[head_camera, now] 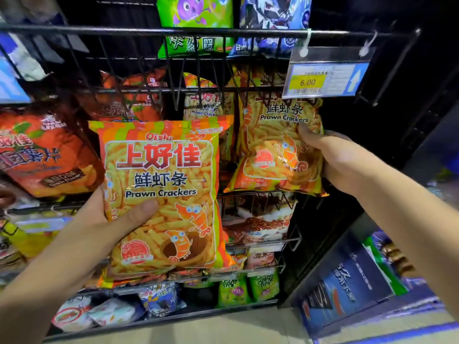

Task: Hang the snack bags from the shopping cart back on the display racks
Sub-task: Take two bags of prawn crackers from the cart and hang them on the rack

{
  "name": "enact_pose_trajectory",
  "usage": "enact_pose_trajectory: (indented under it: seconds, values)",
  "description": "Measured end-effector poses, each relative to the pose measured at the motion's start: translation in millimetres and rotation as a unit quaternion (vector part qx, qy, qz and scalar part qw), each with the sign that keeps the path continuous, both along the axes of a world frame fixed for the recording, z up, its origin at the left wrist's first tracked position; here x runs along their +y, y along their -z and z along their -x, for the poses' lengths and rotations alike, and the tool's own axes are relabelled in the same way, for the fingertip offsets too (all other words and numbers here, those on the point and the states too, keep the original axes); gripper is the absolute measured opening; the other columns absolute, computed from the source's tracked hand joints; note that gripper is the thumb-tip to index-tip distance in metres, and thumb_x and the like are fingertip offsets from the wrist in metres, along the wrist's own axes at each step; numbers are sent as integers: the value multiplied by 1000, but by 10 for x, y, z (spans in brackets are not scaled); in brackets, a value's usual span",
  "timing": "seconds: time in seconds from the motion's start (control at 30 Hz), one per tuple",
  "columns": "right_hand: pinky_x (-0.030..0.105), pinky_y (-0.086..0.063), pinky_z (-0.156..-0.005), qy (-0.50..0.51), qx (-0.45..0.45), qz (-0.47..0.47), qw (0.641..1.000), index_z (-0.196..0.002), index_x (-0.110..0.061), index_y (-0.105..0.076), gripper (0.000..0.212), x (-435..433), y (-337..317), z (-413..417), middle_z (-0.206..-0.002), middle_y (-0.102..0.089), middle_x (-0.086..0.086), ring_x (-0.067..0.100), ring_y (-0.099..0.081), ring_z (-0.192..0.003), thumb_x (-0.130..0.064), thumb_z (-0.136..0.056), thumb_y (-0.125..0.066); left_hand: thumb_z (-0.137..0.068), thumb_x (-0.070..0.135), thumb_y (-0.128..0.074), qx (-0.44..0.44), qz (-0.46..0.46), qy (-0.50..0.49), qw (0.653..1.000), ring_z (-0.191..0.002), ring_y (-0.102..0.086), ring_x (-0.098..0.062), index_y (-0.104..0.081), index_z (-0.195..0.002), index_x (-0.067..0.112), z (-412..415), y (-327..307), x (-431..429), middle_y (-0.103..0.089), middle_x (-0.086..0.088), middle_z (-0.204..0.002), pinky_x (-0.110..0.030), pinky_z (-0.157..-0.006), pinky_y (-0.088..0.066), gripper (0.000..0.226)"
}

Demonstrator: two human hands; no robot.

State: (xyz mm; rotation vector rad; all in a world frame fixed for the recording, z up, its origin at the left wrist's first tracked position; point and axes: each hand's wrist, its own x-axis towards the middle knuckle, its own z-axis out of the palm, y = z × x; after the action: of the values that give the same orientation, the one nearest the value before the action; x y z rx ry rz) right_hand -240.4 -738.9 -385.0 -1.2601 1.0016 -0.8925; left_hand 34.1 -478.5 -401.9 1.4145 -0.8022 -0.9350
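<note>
Snack bag A (161,194), an orange-and-green pack of prawn crackers, sits just left of frame centre, upright and face-on in front of the display rack (99,29). The left grip (99,219) grasps it at its 8 o'clock edge. The thumb (139,212) lies across the printed face, and the fingers are hidden behind the pack.

Snack bag B (278,150), of the same kind, lies at 2 o'clock from A and is slightly tilted. Its top reaches up among the wire pegs (175,100), beneath the price tag (325,75). The right grip (340,160) clasps B at its 3 o'clock edge, thumb on the front and fingers curled behind. Wire and tag hide B's top seam, so it cannot be told whether its hole is over a peg.

An orange pack (44,155) hangs at 9 o'clock from A. A green pack (196,21) and a blue pack (273,16) hang at 12 o'clock, on the row above.

Step in hand, as judged: hanging. B appears to be at its peg, being seated or steadied, while A waits its turn. The next move calls for checking that B has caught before the right grip lets go. A must then be raised toward 12 o'clock, its top hole lined up with a free peg tip, and slid back along the wire. The air-filled pack is likely to yield, so an edge hold suits it.
</note>
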Motion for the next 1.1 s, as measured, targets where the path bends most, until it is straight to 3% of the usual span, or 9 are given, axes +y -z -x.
enact_pose_trajectory:
  seconds: [0.17, 0.33, 0.43, 0.53, 0.6, 0.73, 0.83, 0.97, 1.1]
  values:
    - [48, -54, -103, 5, -18, 37, 999, -139, -14, -59, 48, -292, 98, -134, -123, -75, 5, 24, -73, -111, -33, -96, -69, -21, 71, -95, 7, 10, 0, 1000, -95, -78, -23, -66, -112, 51, -32, 42, -46, -78, 5, -113, -49, -90, -55, 98]
    - [48, -54, -102, -8, -16, 68, 998, -142, -15, -54, 41, -471, 218, -196, -128, -72, 7, 27, -71, -116, -20, -102, -61, -26, 73, -94, 9, 16, 7, 1000, -101, -77, -24, -63, -122, 51, -78, 78, -87, -77, 6, -119, -56, -98, -51, 103]
    - [36, -55, -98, -12, 19, 120, 993, -142, -14, -54, 37, -531, 273, -158, -133, -69, 7, 22, -67, -120, -15, -105, -56, -27, 74, -94, 7, 9, 4, 1000, -102, -77, -24, -64, -121, 51, -102, 101, -106, -76, 6, -119, -57, -98, -50, 102]
    - [24, -55, -87, -46, 39, 125, 990, -128, -22, -61, 26, -535, 312, -109, -124, -73, -2, 12, -70, -113, -11, -106, -54, -23, 75, -93, 7, 4, 0, 1000, -100, -77, -22, -66, -116, 51, -98, 128, -134, -77, 6, -117, -55, -96, -52, 100]
    - [26, -56, -87, -38, 46, 117, 991, -131, -17, -59, 27, -569, 352, -78, -124, -73, 0, 13, -71, -112, -12, -105, -56, -23, 74, -94, 17, 2, -5, 1000, -102, -77, -24, -66, -116, 52, -87, 139, -151, -77, 6, -117, -54, -95, -52, 100]
    - [44, -51, -104, -32, 76, 103, 991, -135, -6, -56, 32, -597, 419, -40, -130, -70, 10, 26, -66, -121, -9, -103, -59, -40, 69, -96, 22, 0, 5, 1000, -117, -69, -38, -58, -136, 43, -82, 164, -171, -72, 0, -130, -65, -101, -46, 107]
    - [39, -51, -103, -3, 128, 88, 988, -125, -14, -62, 22, -545, 476, -81, -126, -71, 5, 22, -66, -119, -11, -103, -59, -33, 74, -94, 5, -5, -1, 1000, -114, -71, -35, -57, -134, 47, -72, 193, -197, -74, 4, -126, -63, -98, -49, 110]
    - [33, -47, -96, 55, 201, 88, 974, -133, -19, -56, 34, -501, 542, -145, -125, -68, -3, 18, -62, -116, -25, -101, -65, -30, 75, -93, -10, -6, 6, 1000, -108, -74, -32, -61, -128, 48, -38, 211, -223, -76, 4, -122, -63, -98, -50, 107]
    - [40, -52, -98, 98, 232, 92, 963, -134, -23, -53, 38, -505, 575, -174, -124, -68, -2, 21, -64, -114, -34, -100, -66, -27, 74, -94, -8, -1, 5, 1000, -108, -74, -33, -64, -122, 48, -26, 220, -220, -76, 2, -120, -63, -98, -50, 102]
